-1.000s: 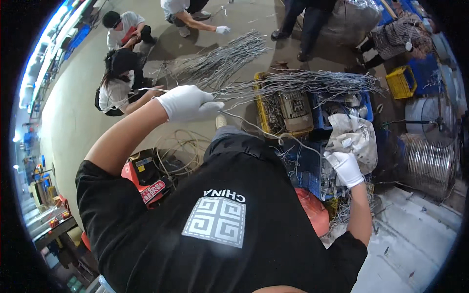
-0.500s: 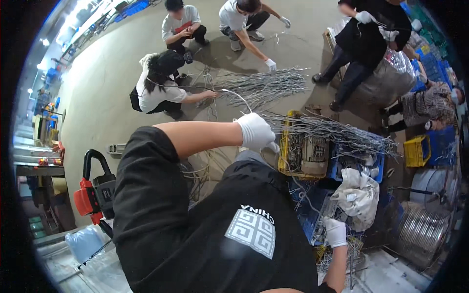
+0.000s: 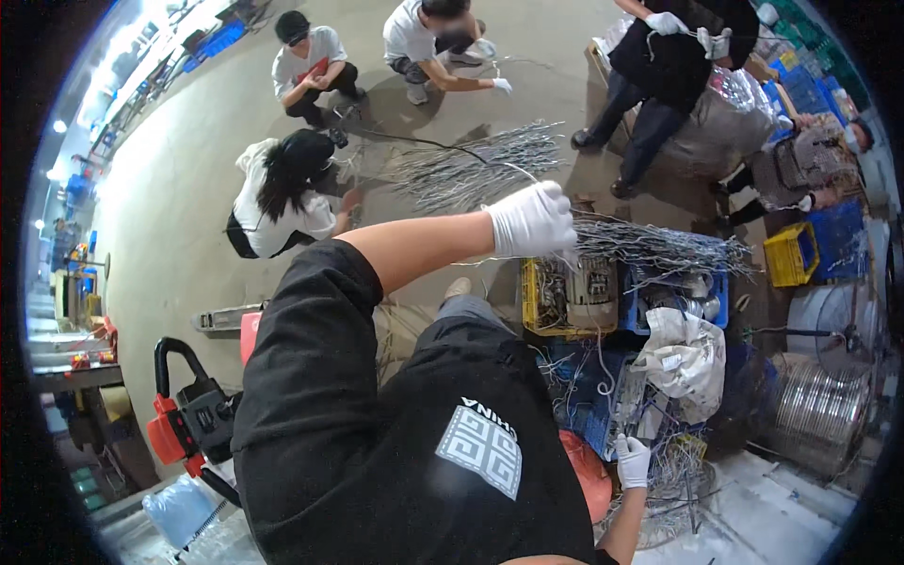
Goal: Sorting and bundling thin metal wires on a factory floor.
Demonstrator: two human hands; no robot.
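My left hand (image 3: 535, 221), in a white glove, is closed in a fist around a thin wire (image 3: 521, 172). The wire looks pale near the fist and dark farther off, running to the upper left over a spread pile of grey twisted wires (image 3: 480, 168) on the floor. Just right of this fist lies a long bundle of grey wires (image 3: 659, 248) across two crates. At the lower right my right hand (image 3: 633, 461), also gloved, has its fingers bent together beside tangled wire scraps (image 3: 673, 476); what they hold is unclear. Between the hands hangs a curled pale wire (image 3: 604, 372).
A yellow crate (image 3: 529, 311) holds a motor-like cylinder (image 3: 591, 301); a blue crate (image 3: 720, 306) stands beside it, near a whitish sack (image 3: 680, 363). A red-and-black power tool (image 3: 193, 414) is at left. Several people crouch or stand ahead. A large wire spool (image 3: 815, 410) is at right.
My left fist has shifted right and slightly up with the wire. My right hand has moved a little left and down. A crouching person's hand has left the wire pile.
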